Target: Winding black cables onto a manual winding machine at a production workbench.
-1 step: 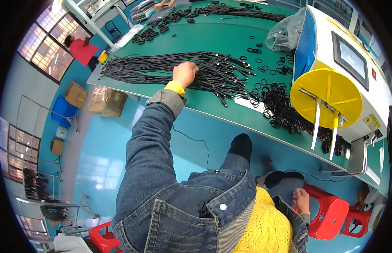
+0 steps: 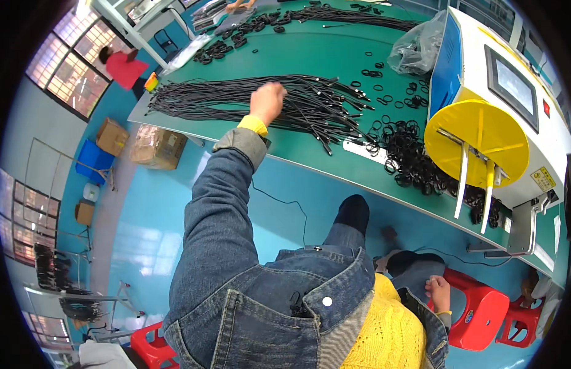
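Observation:
A wide bundle of thin black cables (image 2: 205, 98) lies lengthwise along the near left of the green table, most of the shiny connector ends pointing right. My left hand (image 2: 267, 101) is over the middle of the bundle, its fingers curled and closed; what they pinch, if anything, is hidden. Down beside my lap, by the red stool, my right hand (image 2: 438, 292) has its fingers bent in and closed, and I cannot make out anything in it. Loose black rings (image 2: 408, 150) are heaped to the right of the cable ends.
A white machine (image 2: 513, 80) with a screen and a yellow disc (image 2: 476, 141) stands at the table's right. A clear plastic bag (image 2: 414, 49) sits beside it. More black cables (image 2: 353, 17) lie at the back of the green table (image 2: 297, 52). A red stool (image 2: 479, 310) is at lower right.
My left hand has moved slightly up and away over the cables. The right hand stays where it was. A person in red in the background has shifted a little.

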Demonstrator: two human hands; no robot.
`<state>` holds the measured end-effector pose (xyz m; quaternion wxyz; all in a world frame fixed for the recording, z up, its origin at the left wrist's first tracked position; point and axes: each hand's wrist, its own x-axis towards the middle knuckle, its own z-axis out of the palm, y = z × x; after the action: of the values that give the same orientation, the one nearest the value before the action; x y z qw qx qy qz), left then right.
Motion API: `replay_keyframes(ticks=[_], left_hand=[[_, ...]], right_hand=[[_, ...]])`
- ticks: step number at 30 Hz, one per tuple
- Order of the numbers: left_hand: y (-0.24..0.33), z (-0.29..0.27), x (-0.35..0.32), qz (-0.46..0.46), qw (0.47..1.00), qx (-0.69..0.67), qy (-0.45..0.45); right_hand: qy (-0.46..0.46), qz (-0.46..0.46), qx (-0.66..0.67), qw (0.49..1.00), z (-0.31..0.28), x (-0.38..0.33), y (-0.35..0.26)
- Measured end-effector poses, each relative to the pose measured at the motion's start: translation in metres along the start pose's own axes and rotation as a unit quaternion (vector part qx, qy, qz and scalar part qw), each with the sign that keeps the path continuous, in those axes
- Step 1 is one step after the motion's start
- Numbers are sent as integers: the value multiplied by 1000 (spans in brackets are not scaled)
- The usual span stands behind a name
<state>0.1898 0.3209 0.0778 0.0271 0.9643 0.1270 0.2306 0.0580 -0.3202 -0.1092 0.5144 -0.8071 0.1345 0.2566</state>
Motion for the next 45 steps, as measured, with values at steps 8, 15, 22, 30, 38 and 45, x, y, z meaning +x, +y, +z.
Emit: replay_keyframes(ticks=[8,15,22,30,38,45], left_hand=[[0,-31,-23,-23,986,-162,-28],[22,-39,-36,1,988,-142,-58],[51,-78,60,-10,981,-18,-192],[44,-105,9,-6,980,-130,-148],[94,-148,-100,104,948,-297,45],[180,-154,-160,233,915,-320,-82]], right_hand=[[-94,-1,-11,995,0,-12,-35],[-143,-102,-42,984,-33,8,-65],[-186,-214,-127,951,-25,16,-72],[-248,-141,-162,945,2,-1,-69],[-143,-454,-136,869,26,-45,-157],[201,-730,-136,639,38,-97,-235]])
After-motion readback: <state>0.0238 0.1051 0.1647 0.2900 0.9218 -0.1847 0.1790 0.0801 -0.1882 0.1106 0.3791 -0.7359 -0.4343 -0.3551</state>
